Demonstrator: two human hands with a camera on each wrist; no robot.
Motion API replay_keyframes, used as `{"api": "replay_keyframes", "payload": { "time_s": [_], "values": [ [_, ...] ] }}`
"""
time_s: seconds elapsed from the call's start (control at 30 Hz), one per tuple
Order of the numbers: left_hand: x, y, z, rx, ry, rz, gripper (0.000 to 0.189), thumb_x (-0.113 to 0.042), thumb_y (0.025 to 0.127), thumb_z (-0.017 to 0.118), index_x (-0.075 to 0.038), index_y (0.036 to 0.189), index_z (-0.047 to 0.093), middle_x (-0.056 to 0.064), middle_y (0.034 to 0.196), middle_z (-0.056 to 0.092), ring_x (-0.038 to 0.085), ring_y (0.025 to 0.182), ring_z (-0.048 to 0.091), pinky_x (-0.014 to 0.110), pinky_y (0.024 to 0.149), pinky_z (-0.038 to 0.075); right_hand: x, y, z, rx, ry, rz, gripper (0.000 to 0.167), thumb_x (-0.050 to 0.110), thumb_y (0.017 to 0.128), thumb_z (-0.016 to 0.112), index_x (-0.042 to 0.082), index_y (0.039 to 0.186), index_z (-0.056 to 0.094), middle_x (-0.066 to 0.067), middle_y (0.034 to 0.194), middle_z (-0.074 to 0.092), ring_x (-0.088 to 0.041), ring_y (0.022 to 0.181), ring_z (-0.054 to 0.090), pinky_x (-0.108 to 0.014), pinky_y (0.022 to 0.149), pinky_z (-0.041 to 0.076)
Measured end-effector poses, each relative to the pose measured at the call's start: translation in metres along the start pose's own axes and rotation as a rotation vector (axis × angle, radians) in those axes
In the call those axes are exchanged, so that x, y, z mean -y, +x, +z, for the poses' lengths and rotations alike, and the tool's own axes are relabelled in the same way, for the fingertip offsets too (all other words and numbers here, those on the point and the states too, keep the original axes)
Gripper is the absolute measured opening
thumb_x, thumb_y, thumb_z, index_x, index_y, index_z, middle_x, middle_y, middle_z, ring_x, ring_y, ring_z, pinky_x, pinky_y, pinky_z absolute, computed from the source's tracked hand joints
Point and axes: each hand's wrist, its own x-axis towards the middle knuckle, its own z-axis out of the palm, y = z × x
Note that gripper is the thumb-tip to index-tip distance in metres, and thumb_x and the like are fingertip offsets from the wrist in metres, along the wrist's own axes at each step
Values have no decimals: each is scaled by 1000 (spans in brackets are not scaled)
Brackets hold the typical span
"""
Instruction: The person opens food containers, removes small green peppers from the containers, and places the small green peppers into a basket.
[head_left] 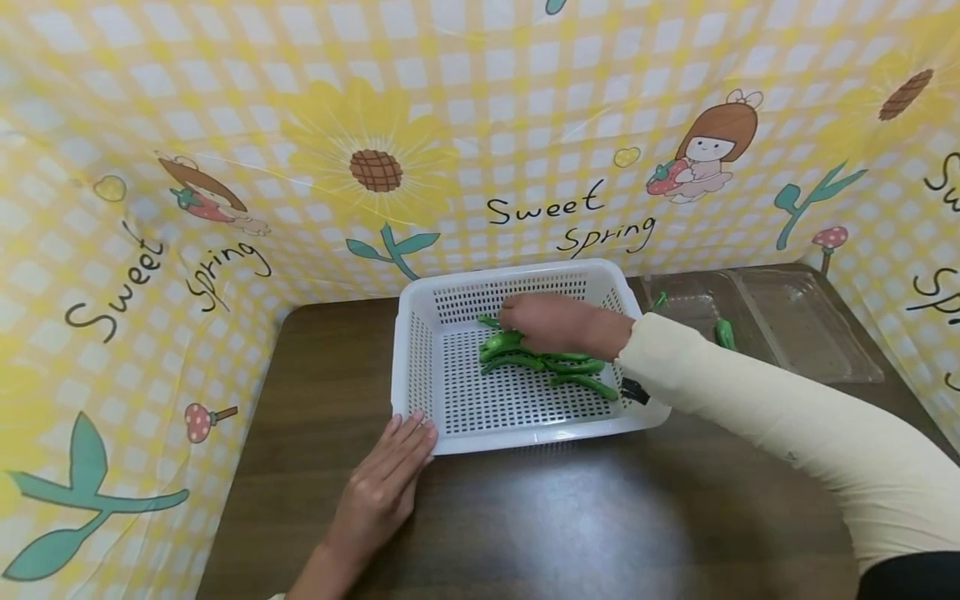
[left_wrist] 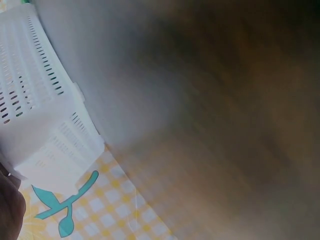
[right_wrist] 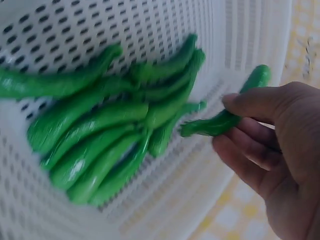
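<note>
A white perforated plastic basket (head_left: 525, 439) stands on the table, with several green chili peppers (right_wrist: 85, 132) piled on its floor. My right hand (head_left: 558, 325) reaches inside over the pile. In the right wrist view, the thumb and fingers of that hand pinch one green chili pepper (right_wrist: 227, 120), held apart from the others near the basket's wall. My left hand (head_left: 378, 492) rests its straight fingers on the basket's near left corner. Only a dark part of the left hand (left_wrist: 11, 207) shows at the edge of the left wrist view.
Right of the basket lies a clear plastic container (head_left: 813, 333) with its lid folded open. A loose green chili pepper (head_left: 724, 334) and a smaller green piece (head_left: 660, 299) lie there. A checked yellow cloth (head_left: 480, 125) walls the brown table (head_left: 330, 383) behind and at both sides.
</note>
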Motion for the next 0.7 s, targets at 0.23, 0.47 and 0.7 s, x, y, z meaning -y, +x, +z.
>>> {"api": "replay_keyframes", "payload": {
  "time_s": [0.23, 0.47, 0.7],
  "values": [
    [0, 0, -2, 10, -10, -4, 29, -13, 107, 54, 6, 118, 73, 21, 122, 73, 39, 115, 71, 45, 118, 48, 18, 16, 16, 194, -13, 4, 21, 5, 94, 70, 15, 113, 68, 1, 100, 70, -11, 86, 63, -24, 81, 60],
    [0, 0, -2, 7, -1, -10, 29, -14, 107, 54, 5, 117, 73, 21, 122, 73, 39, 114, 72, 44, 118, 48, 26, 23, 34, 250, -44, 1, 21, 4, 94, 72, 18, 109, 66, 5, 95, 65, -12, 82, 58, -22, 78, 57],
    [-1, 1, -2, 27, -4, -27, 29, -15, 107, 54, 4, 121, 72, 20, 123, 73, 39, 116, 71, 44, 118, 47, 23, 26, 40, 249, -14, 41, 42, 3, 87, 79, 12, 125, 64, -2, 110, 71, -15, 98, 65, -29, 92, 61]
  ]
}}
